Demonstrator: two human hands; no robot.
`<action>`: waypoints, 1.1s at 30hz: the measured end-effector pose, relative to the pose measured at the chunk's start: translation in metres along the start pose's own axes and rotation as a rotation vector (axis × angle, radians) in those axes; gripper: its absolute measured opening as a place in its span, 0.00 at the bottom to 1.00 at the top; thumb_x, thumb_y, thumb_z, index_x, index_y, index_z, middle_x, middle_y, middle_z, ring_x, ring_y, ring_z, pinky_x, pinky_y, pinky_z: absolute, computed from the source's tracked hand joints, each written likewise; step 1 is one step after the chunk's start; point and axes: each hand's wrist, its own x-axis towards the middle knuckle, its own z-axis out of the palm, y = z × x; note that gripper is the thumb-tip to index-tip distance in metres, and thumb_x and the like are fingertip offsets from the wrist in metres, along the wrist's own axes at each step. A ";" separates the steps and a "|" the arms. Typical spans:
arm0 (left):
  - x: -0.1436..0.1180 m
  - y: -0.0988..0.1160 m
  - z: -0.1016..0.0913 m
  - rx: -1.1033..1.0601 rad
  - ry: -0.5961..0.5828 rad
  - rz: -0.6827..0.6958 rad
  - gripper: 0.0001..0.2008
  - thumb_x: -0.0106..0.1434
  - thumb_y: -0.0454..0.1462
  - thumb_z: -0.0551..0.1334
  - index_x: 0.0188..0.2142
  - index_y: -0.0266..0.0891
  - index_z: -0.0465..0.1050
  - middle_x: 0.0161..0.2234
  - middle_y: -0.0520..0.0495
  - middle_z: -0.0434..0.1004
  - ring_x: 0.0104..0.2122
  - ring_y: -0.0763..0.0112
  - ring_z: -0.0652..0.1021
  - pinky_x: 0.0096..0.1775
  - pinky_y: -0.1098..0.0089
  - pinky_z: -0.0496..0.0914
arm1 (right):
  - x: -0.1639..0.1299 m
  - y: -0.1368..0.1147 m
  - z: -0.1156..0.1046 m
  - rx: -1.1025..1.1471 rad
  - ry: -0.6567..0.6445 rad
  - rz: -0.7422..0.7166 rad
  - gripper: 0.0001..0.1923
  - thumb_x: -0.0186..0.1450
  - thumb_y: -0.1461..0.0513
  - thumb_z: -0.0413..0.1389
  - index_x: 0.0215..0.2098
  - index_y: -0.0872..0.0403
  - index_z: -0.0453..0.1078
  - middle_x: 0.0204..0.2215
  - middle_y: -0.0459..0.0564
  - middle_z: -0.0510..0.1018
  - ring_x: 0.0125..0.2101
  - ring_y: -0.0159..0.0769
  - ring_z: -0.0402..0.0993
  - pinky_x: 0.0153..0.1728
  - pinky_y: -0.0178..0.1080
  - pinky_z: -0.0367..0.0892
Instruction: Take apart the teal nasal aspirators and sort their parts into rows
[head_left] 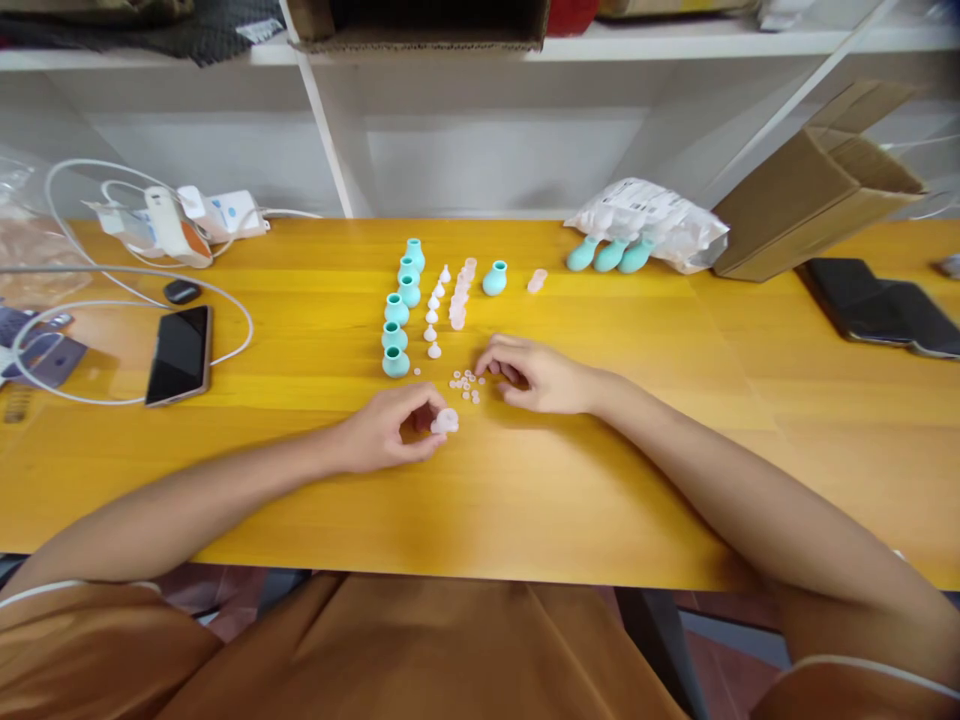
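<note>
— While resting on yellow wooden table [675,480], left hand [386,428]: curled, pinching small pale pink soft cap [445,421] at fingertips.
— Right hand [536,375]?
— Half-curled, holding nothing visible, touching scatter of tiny pink rings [466,384], near teal rubber bulbs [396,335].

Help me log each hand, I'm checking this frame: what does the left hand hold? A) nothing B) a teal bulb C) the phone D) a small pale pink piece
D: the left hand pinches a small pale pink piece at its fingertips, just above the table; the teal bulbs stand apart in a row behind it.
</note>
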 end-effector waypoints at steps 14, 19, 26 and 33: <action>0.003 0.001 0.001 0.110 0.045 -0.011 0.06 0.75 0.41 0.64 0.43 0.40 0.74 0.36 0.52 0.74 0.32 0.73 0.75 0.35 0.71 0.70 | -0.001 0.001 0.010 0.018 0.123 -0.041 0.04 0.73 0.66 0.61 0.43 0.51 0.74 0.34 0.45 0.73 0.28 0.32 0.69 0.31 0.36 0.66; 0.004 0.001 0.001 0.120 0.035 -0.019 0.07 0.76 0.41 0.63 0.45 0.40 0.76 0.35 0.52 0.75 0.31 0.72 0.75 0.35 0.71 0.70 | -0.001 -0.001 0.010 0.010 0.132 -0.050 0.03 0.74 0.65 0.61 0.42 0.51 0.73 0.33 0.44 0.73 0.27 0.31 0.68 0.30 0.35 0.65; 0.002 0.000 0.003 0.176 0.020 -0.009 0.05 0.75 0.39 0.63 0.46 0.40 0.75 0.34 0.53 0.75 0.30 0.73 0.73 0.35 0.71 0.68 | -0.002 -0.001 0.012 -0.100 0.116 -0.063 0.04 0.72 0.66 0.60 0.43 0.52 0.74 0.33 0.45 0.74 0.29 0.32 0.70 0.32 0.36 0.66; 0.000 -0.002 0.004 0.215 -0.008 0.024 0.05 0.75 0.38 0.62 0.47 0.40 0.75 0.34 0.53 0.76 0.31 0.72 0.75 0.36 0.71 0.69 | -0.003 0.001 0.014 -0.102 0.131 -0.050 0.06 0.73 0.65 0.60 0.48 0.51 0.75 0.34 0.46 0.75 0.28 0.34 0.70 0.32 0.38 0.68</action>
